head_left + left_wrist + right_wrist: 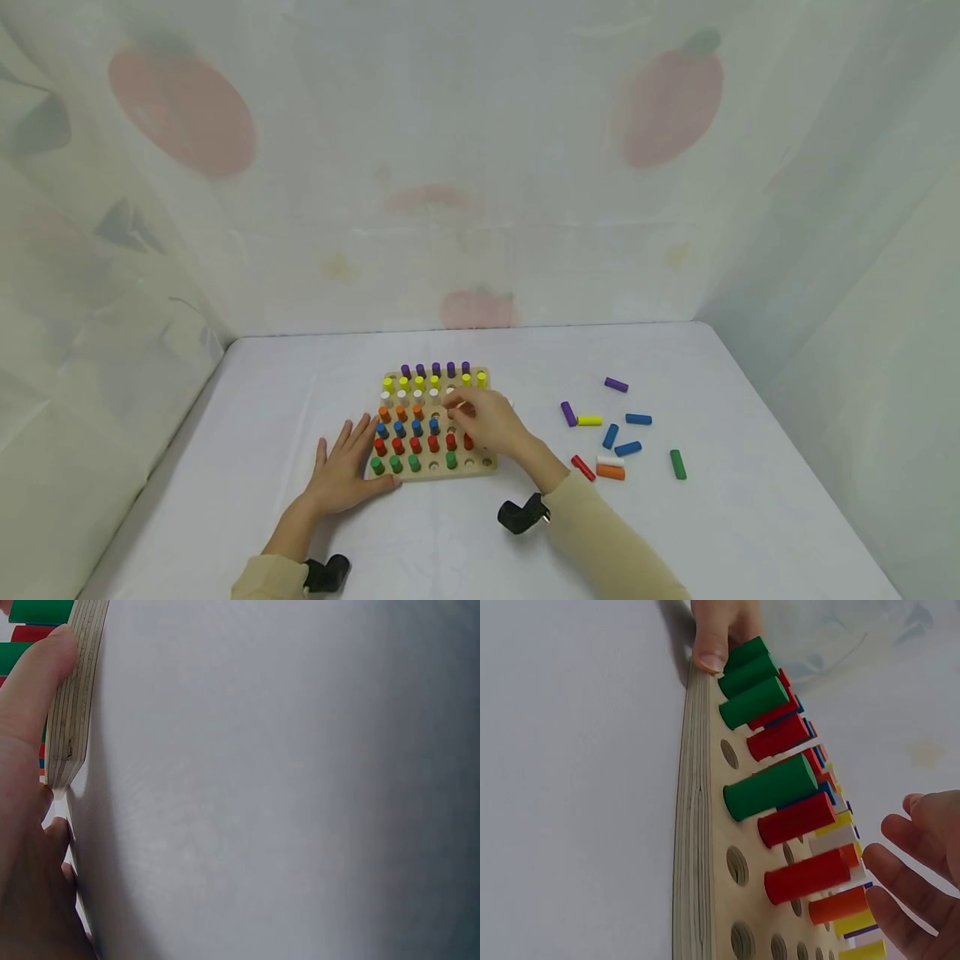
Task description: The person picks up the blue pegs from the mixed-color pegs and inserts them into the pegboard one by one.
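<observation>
A wooden pegboard (442,473) holds rows of coloured pegs: purple, yellow, white, orange, blue, red and green. At its left side rests my left hand (341,475), fingers spread along the edge and thumb against the near corner. In the left wrist view the thumb (37,682) presses the layered edge. Over the right part of the board is my right hand (491,423), its fingertips beside a white peg (450,391). The right wrist view shows its fingers (900,870) loosely bent, with no peg visible among them; whether the fingertips pinch one is hidden.
Loose pegs lie on the white table to the right: a green peg (678,464), an orange peg (611,472), a yellow peg (589,421), a red peg (582,467), and several blue, purple and white ones. A printed cloth (480,275) hangs behind the table.
</observation>
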Available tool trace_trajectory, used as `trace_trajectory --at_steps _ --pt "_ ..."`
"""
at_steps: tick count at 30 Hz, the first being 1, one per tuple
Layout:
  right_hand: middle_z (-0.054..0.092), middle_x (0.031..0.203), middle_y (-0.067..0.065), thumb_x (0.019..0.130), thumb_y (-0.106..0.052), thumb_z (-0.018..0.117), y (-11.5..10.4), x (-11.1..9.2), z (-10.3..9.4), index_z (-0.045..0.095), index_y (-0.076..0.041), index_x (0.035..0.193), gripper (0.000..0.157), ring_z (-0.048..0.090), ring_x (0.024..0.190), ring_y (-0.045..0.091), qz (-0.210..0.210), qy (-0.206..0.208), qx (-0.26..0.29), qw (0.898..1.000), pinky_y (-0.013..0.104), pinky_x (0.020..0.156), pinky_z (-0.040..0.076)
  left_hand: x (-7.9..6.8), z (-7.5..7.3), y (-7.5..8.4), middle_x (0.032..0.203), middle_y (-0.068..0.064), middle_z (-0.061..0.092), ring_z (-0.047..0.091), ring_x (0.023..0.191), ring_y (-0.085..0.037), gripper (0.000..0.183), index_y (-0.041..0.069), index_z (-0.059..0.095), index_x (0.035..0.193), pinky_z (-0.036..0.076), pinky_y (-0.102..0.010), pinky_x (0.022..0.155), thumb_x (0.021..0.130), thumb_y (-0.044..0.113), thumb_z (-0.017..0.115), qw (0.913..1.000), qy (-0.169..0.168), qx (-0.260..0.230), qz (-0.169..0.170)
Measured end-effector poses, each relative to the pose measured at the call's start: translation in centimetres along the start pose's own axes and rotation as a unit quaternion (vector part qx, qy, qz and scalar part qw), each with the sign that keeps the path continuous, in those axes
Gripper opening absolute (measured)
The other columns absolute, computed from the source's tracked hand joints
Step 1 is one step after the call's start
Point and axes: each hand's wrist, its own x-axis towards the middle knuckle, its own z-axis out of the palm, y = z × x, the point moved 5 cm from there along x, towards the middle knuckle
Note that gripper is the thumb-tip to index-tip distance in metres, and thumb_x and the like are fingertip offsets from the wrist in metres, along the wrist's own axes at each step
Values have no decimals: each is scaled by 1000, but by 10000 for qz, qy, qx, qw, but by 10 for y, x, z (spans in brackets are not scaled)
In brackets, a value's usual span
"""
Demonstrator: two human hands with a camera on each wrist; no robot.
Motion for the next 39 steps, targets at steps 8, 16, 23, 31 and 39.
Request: trace_trajectory --at_steps 8,16,23,31,39 --pt "66 104 2 91 -13 56 9 -11 -17 63 -9 111 21 62 90 12 -138 -15 303 9994 19 76 51 2 1 0 153 -13 19 8 139 -41 108 13 24 147 -8 -68 103 64 69 66 10000 15 -6 27" --pt "65 109 -1 90 -15 59 21 -24 -38 62 -13 113 23 61 98 12 -293 -31 -22 9996 30 79 53 2 1 0 153 -13 19 8 139 -42 109 13 23 147 -8 -68 103 64 70 65 10000 -9 13 18" --pt "63 113 -3 88 -15 62 39 -40 -52 61 -16 115 28 59 102 13 -175 42 -41 9998 32 82 53 1 2 -2 153 -13 19 8 139 -42 108 13 23 147 -7 -68 102 64 69 66 10000 21 33 28" --pt "62 113 -3 87 -15 64 52 -57 -74 61 -12 116 29 60 102 15 -298 284 -154 9990 37 81 53 0 1 -3 153 -14 19 8 139 -42 108 14 23 147 -7 -68 102 65 70 65 10000 24 13 42" --pt "64 112 9 85 -11 65 64 -75 -98 60 -7 116 31 61 100 24 -560 527 -90 9970 40 79 54 -1 1 -3 153 -13 19 8 139 -41 108 14 23 147 -8 -68 102 64 69 65 10000 53 -1 56"
